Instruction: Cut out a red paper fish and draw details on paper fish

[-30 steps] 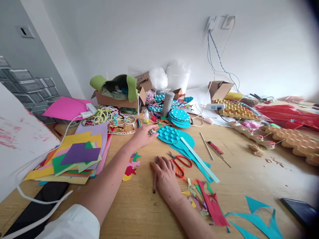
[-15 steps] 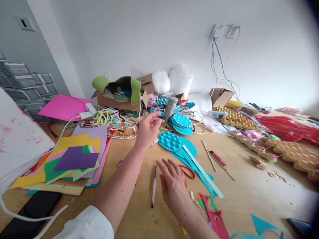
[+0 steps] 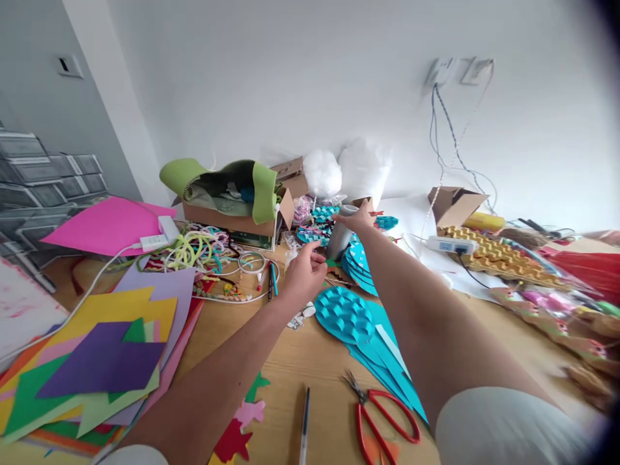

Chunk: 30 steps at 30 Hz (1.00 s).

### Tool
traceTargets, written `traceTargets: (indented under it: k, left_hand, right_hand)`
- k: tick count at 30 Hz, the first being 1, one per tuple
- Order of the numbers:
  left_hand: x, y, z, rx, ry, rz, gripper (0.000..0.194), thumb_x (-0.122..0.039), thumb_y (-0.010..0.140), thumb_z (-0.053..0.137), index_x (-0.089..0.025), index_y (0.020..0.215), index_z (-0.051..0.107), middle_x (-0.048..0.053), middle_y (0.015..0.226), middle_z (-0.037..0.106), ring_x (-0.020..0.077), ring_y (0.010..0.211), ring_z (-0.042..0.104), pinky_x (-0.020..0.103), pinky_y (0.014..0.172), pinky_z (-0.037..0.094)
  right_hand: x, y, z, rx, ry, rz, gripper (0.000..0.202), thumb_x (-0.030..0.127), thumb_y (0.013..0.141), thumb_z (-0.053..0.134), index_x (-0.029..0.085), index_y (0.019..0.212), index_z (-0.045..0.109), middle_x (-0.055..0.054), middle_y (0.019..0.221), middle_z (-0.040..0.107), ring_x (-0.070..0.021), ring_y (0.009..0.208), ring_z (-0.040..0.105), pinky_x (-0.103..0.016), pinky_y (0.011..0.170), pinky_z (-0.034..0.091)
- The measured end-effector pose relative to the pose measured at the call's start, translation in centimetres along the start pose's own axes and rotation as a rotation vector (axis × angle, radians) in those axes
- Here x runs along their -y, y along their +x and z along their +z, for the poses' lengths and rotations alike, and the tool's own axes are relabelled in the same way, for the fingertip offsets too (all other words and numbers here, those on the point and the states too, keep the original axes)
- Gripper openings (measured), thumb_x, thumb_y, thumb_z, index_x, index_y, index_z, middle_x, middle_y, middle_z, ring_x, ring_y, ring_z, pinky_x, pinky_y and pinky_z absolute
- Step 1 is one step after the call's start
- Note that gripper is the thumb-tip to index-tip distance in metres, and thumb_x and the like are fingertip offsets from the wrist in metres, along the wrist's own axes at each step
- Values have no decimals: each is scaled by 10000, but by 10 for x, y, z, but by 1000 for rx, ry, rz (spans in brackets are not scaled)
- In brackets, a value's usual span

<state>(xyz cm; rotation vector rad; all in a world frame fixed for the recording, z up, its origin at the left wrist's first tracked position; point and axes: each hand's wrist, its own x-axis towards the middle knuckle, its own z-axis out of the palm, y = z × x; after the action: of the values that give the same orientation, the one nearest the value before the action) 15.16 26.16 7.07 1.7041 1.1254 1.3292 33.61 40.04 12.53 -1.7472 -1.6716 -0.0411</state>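
Nearest, a slim pen w/ dark & pale barrel [image 3: 305,426] and red-handled metal scissors [image 3: 361,394] are seen on the light-brown wooden tabletop [image 3: 271,349]. Beyond, a turquoise bumpy oval pc. [image 3: 343,314] is laid by flat turquoise sheets [image 3: 385,321]. L hand [image 3: 305,276] is held nr the grey cylindrical bottle [image 3: 338,244], fingers loosely curled; contact can't be told. Bottle's top is gripped by R hand [image 3: 357,219]. Behind, a white fluffy bundle [image 3: 322,173] is seen.

a plain grey cylindrical flask [image 3: 340,240], slim with a lighter rounded top, is near upright just above and right of the frame's centre, its top leaning slightly rightward and partly hidden.
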Motion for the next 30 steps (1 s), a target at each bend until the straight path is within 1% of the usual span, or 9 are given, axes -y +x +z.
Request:
traceTargets:
  k: [4,8,11,14,16,18,22,26,30]
  left_hand:
    - [25,10,5,-23,5,-66,461,-83,788,586,-161,1237,518,76,985,673,170,789,663,326,759,532]
    - [26,11,7,-21,-12,-64,478,-109,793,609,-164,1254,495,105,1080,648,186,865,667,340,792,538]
    - [13,12,10,-52,-24,43,574,-178,763,688,-161,1288,456,153,1214,589,237,1035,634,380,868,523]
    - [-8,14,17,-98,74,235,777,-304,711,772,-173,1366,374,186,1379,474,307,1278,469,465,1029,411]
    - [-25,13,23,-109,149,278,940,-385,662,808,-185,1422,291,197,1454,391,350,1355,360,514,1068,351]
    - [-40,8,28,-124,180,276,1032,-419,627,825,-201,1447,237,190,1454,396,374,1346,364,526,1055,359]
    - [-61,-24,30,-148,198,234,809,-376,687,760,-241,1368,343,110,1222,608,316,1112,588,452,917,482]
    - [-74,-70,29,-122,271,255,642,-331,677,707,-197,1246,442,100,1110,647,307,1006,631,435,838,517]
    - [-85,-106,33,6,188,198,646,-341,625,706,-193,1202,457,87,1064,666,288,936,653,408,784,536]
  right_hand:
    - [-3,-3,15,-28,18,193,794,421,694,729,41,1296,377,-284,1186,575,-369,1110,529,-454,867,417]
    - [3,-9,1,-110,59,197,766,375,657,740,149,1307,403,-183,1211,587,-350,1124,539,-441,896,422]
    - [13,-13,-31,-182,93,133,773,386,626,750,175,1295,427,-155,1235,566,-350,1159,515,-452,924,418]
    - [28,-29,-73,-190,196,11,769,403,572,778,189,1245,474,-119,1150,587,-328,1048,567,-425,808,483]
    - [41,-50,-101,-115,251,-25,743,402,563,786,188,1216,501,-104,1074,597,-301,939,592,-393,696,504]
    - [56,-79,-125,-17,305,-46,700,408,592,774,187,1206,521,-89,1000,607,-274,851,601,-365,615,498]
    - [83,-141,-162,60,326,-115,638,463,633,756,180,1173,569,-72,927,636,-249,812,603,-334,596,476]
    - [96,-181,-185,76,214,-102,463,572,751,623,178,992,661,-70,813,663,-218,718,599,-306,548,421]
    - [99,-204,-199,35,34,-137,358,530,775,594,186,818,682,-58,686,649,-211,633,590,-306,525,396]
